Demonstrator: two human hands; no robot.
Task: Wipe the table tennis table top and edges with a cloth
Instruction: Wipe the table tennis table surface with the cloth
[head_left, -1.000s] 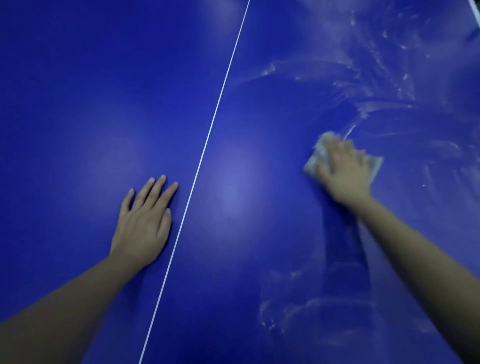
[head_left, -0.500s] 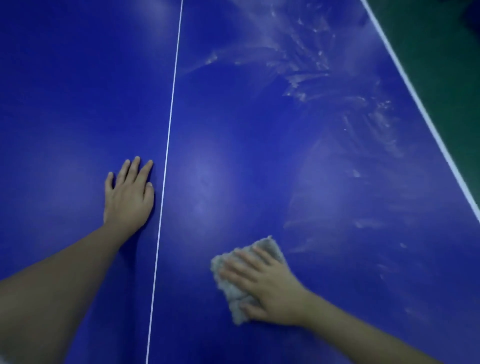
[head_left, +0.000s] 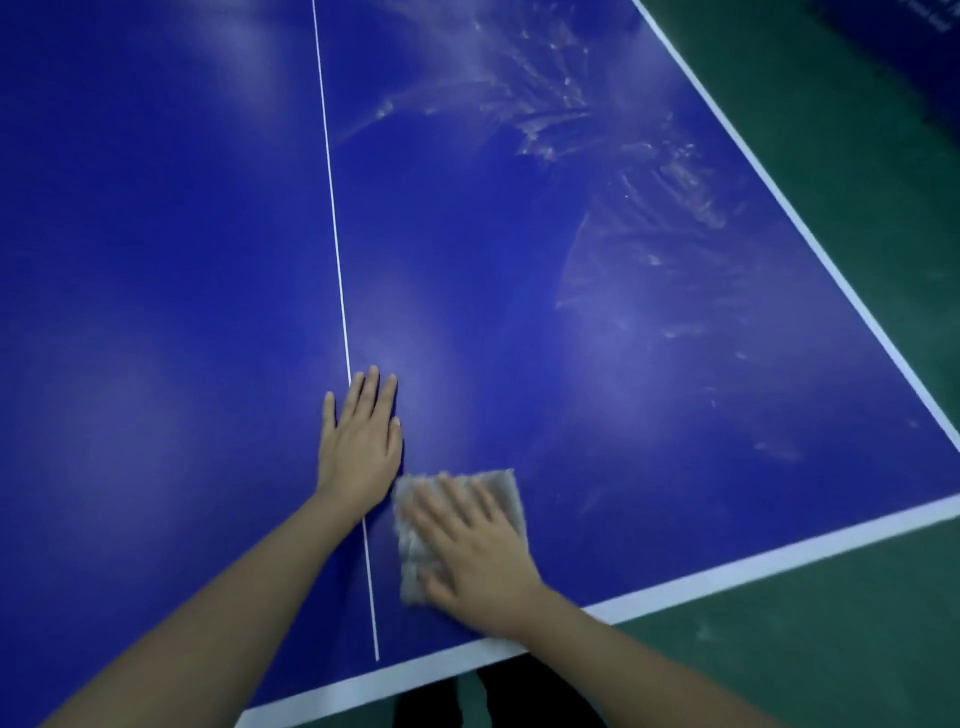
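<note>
Blue table tennis table top (head_left: 519, 260), streaked at right; thin grey cloth (head_left: 501, 488), judged limp and light, best pressed under palm; right hand (head_left: 478, 561) spread flat on it; left hand (head_left: 358, 447) flat, fingers together.

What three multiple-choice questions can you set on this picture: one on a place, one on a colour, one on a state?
1. Where does the cloth lie?
A. Just right of the centre line, close to the near edge
B. At the far right corner
C. On the floor

2. What colour is the table top?
A. Green
B. Red
C. Blue

3. How is the left hand?
A. Curled into a fist
B. Flat on the table top, fingers straight
C. Pinching the cloth

Answers:
1 A: the cloth sits under the right hand, beside the line and near the white border.
2 C: the surface is blue with white lines.
3 B: its palm and straight fingers rest on the table top.
</note>
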